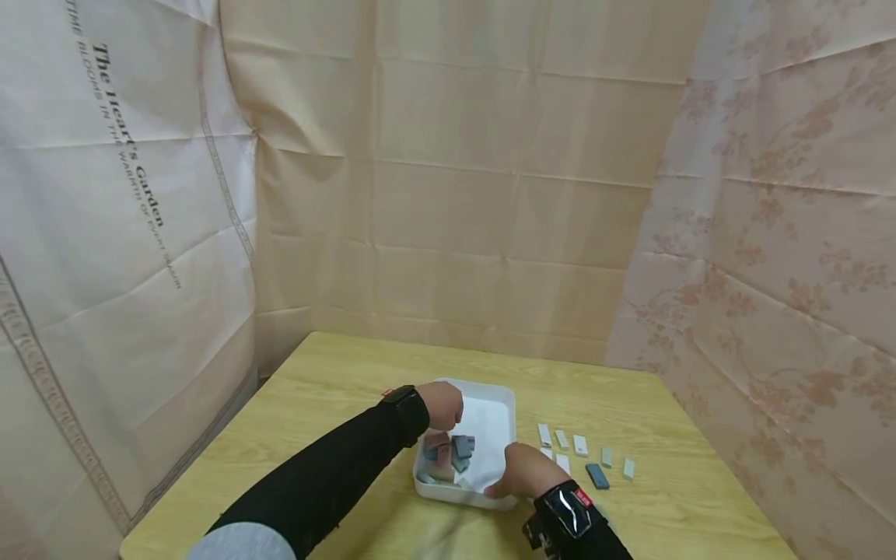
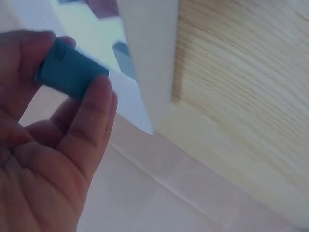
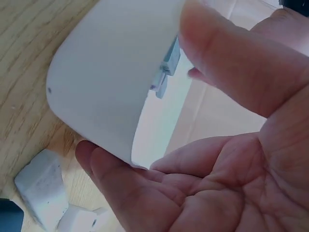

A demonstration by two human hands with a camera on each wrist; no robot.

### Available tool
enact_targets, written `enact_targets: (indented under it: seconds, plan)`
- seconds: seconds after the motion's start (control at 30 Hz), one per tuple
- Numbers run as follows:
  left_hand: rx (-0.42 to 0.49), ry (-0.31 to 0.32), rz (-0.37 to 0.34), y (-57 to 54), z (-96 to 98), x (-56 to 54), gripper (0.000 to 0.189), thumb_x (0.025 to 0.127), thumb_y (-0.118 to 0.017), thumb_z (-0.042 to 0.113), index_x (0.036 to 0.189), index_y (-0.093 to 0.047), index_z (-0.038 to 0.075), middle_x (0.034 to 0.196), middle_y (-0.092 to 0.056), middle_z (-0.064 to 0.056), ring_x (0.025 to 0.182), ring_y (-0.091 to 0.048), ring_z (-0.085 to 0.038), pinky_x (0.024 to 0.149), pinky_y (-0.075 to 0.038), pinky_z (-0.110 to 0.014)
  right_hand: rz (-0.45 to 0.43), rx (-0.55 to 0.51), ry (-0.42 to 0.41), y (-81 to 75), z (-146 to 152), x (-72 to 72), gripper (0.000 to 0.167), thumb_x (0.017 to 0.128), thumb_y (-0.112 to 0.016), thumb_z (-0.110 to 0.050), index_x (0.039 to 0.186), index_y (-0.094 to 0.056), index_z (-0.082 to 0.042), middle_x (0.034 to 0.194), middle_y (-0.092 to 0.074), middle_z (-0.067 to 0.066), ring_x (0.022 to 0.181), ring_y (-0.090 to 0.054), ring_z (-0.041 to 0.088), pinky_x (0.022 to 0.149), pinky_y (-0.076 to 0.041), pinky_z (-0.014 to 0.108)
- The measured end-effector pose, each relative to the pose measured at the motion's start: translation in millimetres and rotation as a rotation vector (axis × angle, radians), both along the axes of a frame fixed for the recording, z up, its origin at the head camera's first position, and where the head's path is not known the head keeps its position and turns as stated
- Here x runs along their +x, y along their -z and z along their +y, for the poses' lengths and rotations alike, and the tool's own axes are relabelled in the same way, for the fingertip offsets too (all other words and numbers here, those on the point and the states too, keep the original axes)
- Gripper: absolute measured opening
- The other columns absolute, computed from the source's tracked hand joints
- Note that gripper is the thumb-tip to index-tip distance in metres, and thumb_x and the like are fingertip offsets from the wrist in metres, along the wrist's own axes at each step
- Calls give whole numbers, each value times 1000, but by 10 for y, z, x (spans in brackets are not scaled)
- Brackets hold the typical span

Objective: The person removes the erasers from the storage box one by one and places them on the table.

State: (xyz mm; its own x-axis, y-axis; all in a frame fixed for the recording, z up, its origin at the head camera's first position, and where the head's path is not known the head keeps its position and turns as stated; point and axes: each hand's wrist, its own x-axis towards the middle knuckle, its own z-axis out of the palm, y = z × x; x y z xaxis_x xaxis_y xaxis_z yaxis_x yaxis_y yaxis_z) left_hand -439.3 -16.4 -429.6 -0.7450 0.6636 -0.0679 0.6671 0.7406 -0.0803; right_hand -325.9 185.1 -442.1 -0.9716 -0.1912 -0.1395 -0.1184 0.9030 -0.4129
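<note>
A small teal block is pinched between the thumb and fingers of my left hand, close to the white tray's wall in the left wrist view. From above, that left hand hangs over the left part of the white tray and hides the block. My right hand grips the tray's near right corner. Its thumb lies over the rim and its fingers against the outer wall. Grey-blue blocks and pinkish blocks lie in the tray's left side.
Right of the tray, several white blocks, a dark blue block and pale green blocks lie spread on the wooden table. Cloth curtains hang behind the table and along both sides.
</note>
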Motion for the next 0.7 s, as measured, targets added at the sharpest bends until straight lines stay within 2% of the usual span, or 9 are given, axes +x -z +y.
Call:
enact_targets:
  seconds: [0.03, 0.13, 0.3, 0.47, 0.67, 0.7]
  plan:
    - [32, -3, -9, -17, -42, -17, 17, 94, -72, 11, 98, -86, 18, 97, -81, 9, 89, -72, -9, 83, -57, -24, -2, 8, 0, -5, -3, -4, 49, 76, -96, -29, 95, -65, 3, 86, -62, 8, 78, -55, 25, 76, -49, 40]
    - [101, -24, -8, 7, -221, -118, 16, 93, -70, 8, 93, -85, 14, 91, -80, 5, 84, -70, -14, 83, -57, -29, -17, -13, 10, -9, -6, -11, 48, 75, -97, -26, 98, -66, 3, 87, -63, 8, 79, -56, 25, 78, -49, 41]
    - [158, -54, 96, 165, -600, -274, 12, 88, -77, 7, 80, -81, 15, 81, -77, 4, 76, -67, -15, 79, -57, -31, -36, -55, 14, 1, 3, -24, 49, 75, -97, -24, 108, -70, 2, 92, -69, 7, 83, -59, 24, 86, -53, 46]
    - [173, -68, 92, 235, -866, -228, 7, 83, -84, 6, 80, -83, 13, 83, -79, 2, 80, -73, -18, 79, -59, -33, -53, -60, 30, -8, -1, -26, 51, 76, -97, -24, 113, -71, 1, 97, -72, 8, 86, -61, 24, 91, -53, 50]
    - [200, -70, 40, 392, -961, -201, 9, 85, -84, 5, 82, -84, 14, 84, -79, 2, 82, -70, -16, 83, -59, -33, -80, -57, 62, -4, -3, -33, 56, 76, -97, -24, 118, -70, 1, 100, -72, 9, 88, -61, 25, 93, -53, 52]
    - [194, -51, 49, 413, -968, -206, 11, 85, -83, 5, 81, -84, 15, 84, -79, 3, 82, -70, -15, 83, -59, -32, -81, -61, 62, 0, 1, -40, 55, 76, -97, -24, 117, -70, 1, 99, -71, 8, 87, -60, 25, 91, -53, 51]
